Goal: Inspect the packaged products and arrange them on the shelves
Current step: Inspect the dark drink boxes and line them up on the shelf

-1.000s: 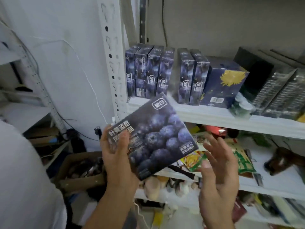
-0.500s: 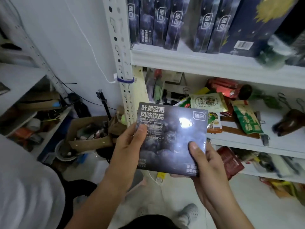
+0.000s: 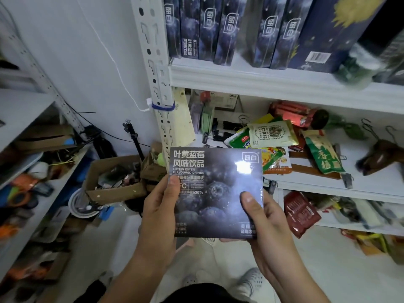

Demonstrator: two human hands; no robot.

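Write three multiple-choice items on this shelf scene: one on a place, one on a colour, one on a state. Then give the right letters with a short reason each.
1. Where do the matching dark boxes stand?
A. on the floor
B. on the top shelf
C. in the cardboard carton

2. What colour is the tie around the shelf post?
A. blue
B. red
C. yellow

3. How is the blueberry box held?
A. in one hand only
B. in both hands, front face up
C. lying on a shelf

Answers: 1 B, the dark boxes stand upright in a row on the top shelf. 2 A, the tie on the shelf post is blue. 3 B, the left hand and right hand grip the sides of the blueberry box, its printed front facing the camera.
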